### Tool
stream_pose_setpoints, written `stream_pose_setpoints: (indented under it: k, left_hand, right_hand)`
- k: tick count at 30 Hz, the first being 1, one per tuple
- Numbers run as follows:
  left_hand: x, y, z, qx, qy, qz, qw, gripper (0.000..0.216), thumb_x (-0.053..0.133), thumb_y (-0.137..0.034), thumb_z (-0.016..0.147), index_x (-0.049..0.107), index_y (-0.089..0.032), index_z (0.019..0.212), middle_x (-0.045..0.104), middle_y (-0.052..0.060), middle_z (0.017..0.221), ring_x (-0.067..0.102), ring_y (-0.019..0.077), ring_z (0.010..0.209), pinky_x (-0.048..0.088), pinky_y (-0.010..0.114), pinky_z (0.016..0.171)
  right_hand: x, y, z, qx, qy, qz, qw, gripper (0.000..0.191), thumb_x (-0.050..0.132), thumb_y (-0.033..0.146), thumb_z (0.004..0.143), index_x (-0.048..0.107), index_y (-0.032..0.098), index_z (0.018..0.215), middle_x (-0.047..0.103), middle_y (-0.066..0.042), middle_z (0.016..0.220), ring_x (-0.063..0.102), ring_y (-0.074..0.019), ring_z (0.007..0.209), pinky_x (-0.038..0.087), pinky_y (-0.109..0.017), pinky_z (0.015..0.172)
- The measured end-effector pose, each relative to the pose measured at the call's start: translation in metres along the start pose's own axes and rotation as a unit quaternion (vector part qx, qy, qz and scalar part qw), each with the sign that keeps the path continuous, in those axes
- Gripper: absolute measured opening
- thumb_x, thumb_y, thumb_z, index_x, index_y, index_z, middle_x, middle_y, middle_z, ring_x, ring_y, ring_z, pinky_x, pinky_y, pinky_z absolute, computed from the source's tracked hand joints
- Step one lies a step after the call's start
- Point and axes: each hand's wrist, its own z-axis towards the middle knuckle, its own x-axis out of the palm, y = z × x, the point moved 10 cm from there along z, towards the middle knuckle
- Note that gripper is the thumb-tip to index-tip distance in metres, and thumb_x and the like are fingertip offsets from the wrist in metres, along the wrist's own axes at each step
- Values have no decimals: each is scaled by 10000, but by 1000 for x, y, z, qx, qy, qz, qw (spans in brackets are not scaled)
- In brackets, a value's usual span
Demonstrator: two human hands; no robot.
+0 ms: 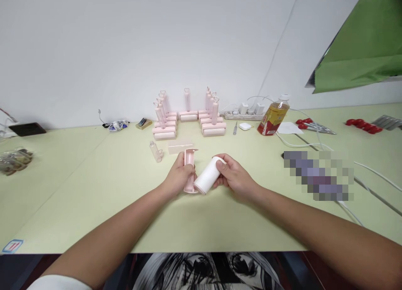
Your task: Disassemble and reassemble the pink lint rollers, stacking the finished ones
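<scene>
My left hand [179, 175] is closed round a pink roller core [190, 170], held upright over the pale green table [94, 198]. My right hand [234, 177] grips a white paper roll [209, 175], tilted with its lower end touching the foot of the pink core. Just behind my hands lie a loose pink handle [155, 151] and a translucent cover [180, 147]. Further back stand several assembled pink lint rollers [188, 116] in groups.
A bottle of yellow liquid [274, 116] leans at the back right beside a power strip [243, 112] with cables. Red-handled tools [364, 126] lie far right. A bag [14, 159] and a dark device [27, 129] sit at the left.
</scene>
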Motion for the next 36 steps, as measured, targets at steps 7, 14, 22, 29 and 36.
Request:
stream_pose_setpoints:
  k: [7,14,22,29,36]
  left_hand:
    - [9,-8,-17,-29,-58,25,998,295,374,-365,887,474,-237,1134,430,-33,648,460,142,521,426,253,449]
    - [12,-1,-15,-24,-62,5,998,304,366,-435,932,471,-248,1147,430,-30,667,508,156,590,464,265,499]
    - [16,2,-15,5,-42,-15,999,337,378,-457,943,399,-259,1214,534,-8,802,579,155,684,510,274,591]
    - [22,-15,-17,131,41,100,985,334,387,-464,954,481,-219,1160,593,7,858,553,140,719,467,259,650]
    - [22,-35,-22,233,43,205,950,327,378,-409,974,588,-197,1107,645,55,1045,590,185,932,467,315,819]
  right_hand:
    - [13,-2,-3,-4,43,-15,999,508,670,588,781,484,205,1058,593,-4,810,620,-154,660,568,-324,573]
    - [33,1,-13,3,105,-7,994,618,777,315,720,380,254,1191,572,-21,1005,618,-202,895,573,-366,694]
    - [36,2,-16,-16,120,-44,992,587,708,227,701,359,257,1172,523,-36,1074,564,-202,936,513,-329,719]
    - [34,3,-21,-23,169,-150,974,623,611,160,697,319,255,1240,506,10,922,526,-177,804,450,-294,661]
    - [31,0,-15,-33,140,-152,978,497,672,260,735,388,229,1141,518,-9,958,531,-188,856,463,-298,678]
